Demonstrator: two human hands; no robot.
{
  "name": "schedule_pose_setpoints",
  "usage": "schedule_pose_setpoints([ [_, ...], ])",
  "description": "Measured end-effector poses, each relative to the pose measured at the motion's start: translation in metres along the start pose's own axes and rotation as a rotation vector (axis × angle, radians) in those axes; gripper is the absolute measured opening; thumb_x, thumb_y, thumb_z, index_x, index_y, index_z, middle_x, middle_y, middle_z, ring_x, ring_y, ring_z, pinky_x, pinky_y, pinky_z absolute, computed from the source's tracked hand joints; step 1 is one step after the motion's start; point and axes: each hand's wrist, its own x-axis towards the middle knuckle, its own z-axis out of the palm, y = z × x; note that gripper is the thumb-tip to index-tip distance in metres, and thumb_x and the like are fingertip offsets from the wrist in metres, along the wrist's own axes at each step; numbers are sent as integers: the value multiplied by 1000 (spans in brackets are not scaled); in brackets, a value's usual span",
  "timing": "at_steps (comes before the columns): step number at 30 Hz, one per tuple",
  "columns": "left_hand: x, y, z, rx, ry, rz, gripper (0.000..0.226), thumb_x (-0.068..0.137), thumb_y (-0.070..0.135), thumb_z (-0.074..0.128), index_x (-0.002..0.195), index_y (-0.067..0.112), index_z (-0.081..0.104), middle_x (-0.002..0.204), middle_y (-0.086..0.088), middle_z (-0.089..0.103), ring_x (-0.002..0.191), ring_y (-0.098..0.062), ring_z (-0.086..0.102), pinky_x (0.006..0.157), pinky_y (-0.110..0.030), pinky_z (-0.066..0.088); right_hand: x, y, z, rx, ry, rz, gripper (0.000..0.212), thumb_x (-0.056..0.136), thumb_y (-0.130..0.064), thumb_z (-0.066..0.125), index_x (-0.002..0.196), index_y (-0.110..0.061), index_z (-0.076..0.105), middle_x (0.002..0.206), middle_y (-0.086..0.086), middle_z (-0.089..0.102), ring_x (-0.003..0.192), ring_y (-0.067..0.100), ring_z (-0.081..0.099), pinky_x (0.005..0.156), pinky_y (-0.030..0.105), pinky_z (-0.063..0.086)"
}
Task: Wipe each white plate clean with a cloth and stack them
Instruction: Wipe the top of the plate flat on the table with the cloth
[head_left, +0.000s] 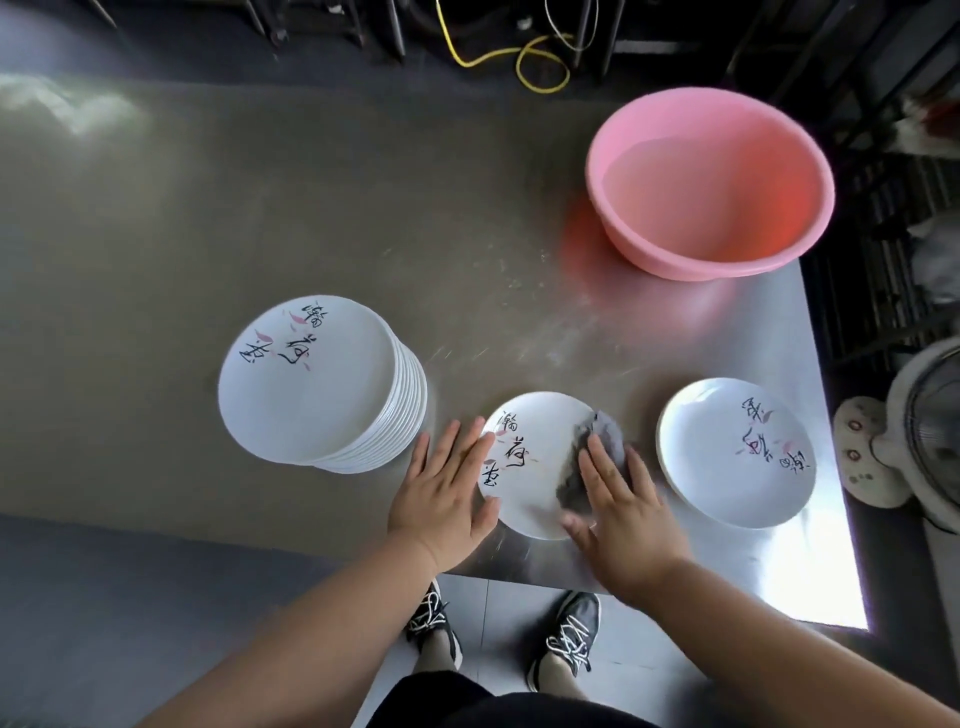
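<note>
Steel table (363, 218), seen from above, person standing at near edge. Centre plate (530, 467), white w/ black script and pink petals, lies flat on the table near the front edge. Left hand (441, 499) is spread, fingers straight, lying flat on the table surface w/ fingertips and thumb touching the plate's left rim. Right hand (623, 509) is flat too, fingers extended, pressing a grey cloth (592, 457) onto the plate's right half; cloth is bunched, partly hidden under the palm, and covers part of the rim there. Tall stack of plates (317, 384), same pattern, stands to the left, just beside the left hand, not touching it. Low stack (737, 452) to the right, near the table's right edge, appears to be two plates; count unclear. Small gap btwn it and the cloth. Pink basin (711, 182) sits at the far right corner, well apart from the plates; contents cannot be told. Off-table: yellow cable (524, 57) on the floor beyond the far edge, fan (914, 441) w/ pale base at right, black-and-white shoes (571, 634) below the near edge. Smears and scratches mark the table surface btwn basin and plates.
</note>
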Motion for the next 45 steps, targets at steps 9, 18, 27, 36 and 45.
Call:
schedule_pose_setpoints([
  [9, 2, -2, 8, 10, 38, 11, 81, 97, 57, 39, 168, 24, 17, 177, 6, 8, 163, -23, 7, 129, -58, 11, 33, 12, -18, 14, 46, -25, 85, 101, -72, 20, 169, -25, -3, 170, -19, -26, 161, 30, -11, 131, 41, 0],
  [18, 3, -4, 12, -9, 93, 31, 84, 100, 65, 34, 168, 32, -3, 177, 6, 8, 163, -24, 8, 129, -57, 9, -12, -9, 17, 154, 60, 101, 91, 98, -76, 16, 169, -20, 4, 166, -16, -29, 161, 29, -17, 131, 42, 2],
  [27, 3, 0, 5, -73, 124, 0, 91, 83, 84, 46, 156, 31, 35, 177, 5, 3, 162, -27, 10, 126, -58, 16, -24, -24, 31, 202, 80, 91, 92, 98, -74, 13, 168, -14, 9, 169, -9, -25, 161, 32, -16, 130, 41, -7],
  [36, -4, 2, 4, -91, 355, 271, 28, 93, 43, 61, 101, 19, 74, 144, -1, 64, 140, -27, 50, 111, -50, 42, 31, 14, -12, 223, 112, 5, 79, 103, -68, 23, 169, -26, 11, 167, -26, -16, 162, 21, -11, 132, 40, 6],
  [45, -8, 11, -5, -171, 384, 232, 24, 90, 42, 63, 92, 22, 76, 133, 3, 70, 127, -28, 60, 106, -40, 43, -24, -24, 39, 268, 28, 88, 103, 89, -84, -2, 168, -19, 1, 168, -13, -29, 157, 24, -27, 124, 35, -17],
])
